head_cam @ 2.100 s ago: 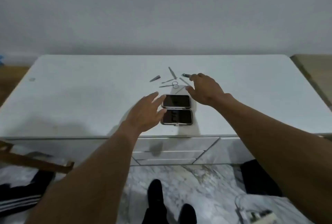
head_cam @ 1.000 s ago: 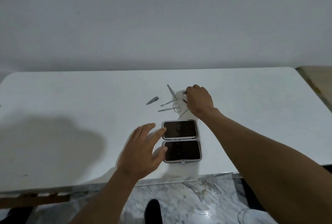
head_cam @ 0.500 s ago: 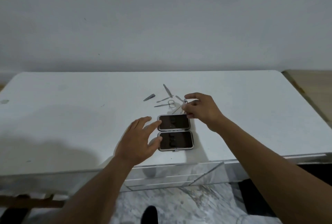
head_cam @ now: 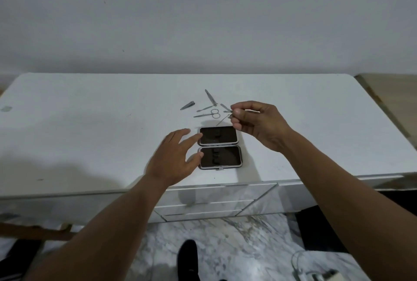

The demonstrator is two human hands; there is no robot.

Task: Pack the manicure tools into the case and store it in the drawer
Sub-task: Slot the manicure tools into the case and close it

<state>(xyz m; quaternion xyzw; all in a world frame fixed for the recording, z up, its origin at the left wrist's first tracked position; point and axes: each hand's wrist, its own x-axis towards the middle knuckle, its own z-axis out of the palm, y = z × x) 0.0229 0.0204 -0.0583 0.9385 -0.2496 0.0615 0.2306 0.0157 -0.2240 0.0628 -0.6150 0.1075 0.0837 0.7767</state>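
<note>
An open manicure case [head_cam: 220, 147] with two dark halves lies flat near the front edge of the white cabinet top [head_cam: 90, 122]. Behind it lie loose metal tools: a nail clipper [head_cam: 187, 105], small scissors [head_cam: 208, 113], tweezers [head_cam: 210, 97] and thin files. My right hand [head_cam: 259, 122] hovers just behind the case, pinching a small thin metal tool [head_cam: 228, 111] between thumb and fingers. My left hand [head_cam: 173, 159] is spread open, its fingertips touching the case's left edge.
Drawer fronts [head_cam: 214, 201] with a marble pattern run below the cabinet top. A wooden surface [head_cam: 388, 91] adjoins at the right. The floor holds a dark bag [head_cam: 320, 231] at the right, a cable and charger [head_cam: 316, 274], and my shoe [head_cam: 188, 258].
My right hand picked a thin tool from the pile and lifted it back toward the case. My left hand stayed by the case's left side.
</note>
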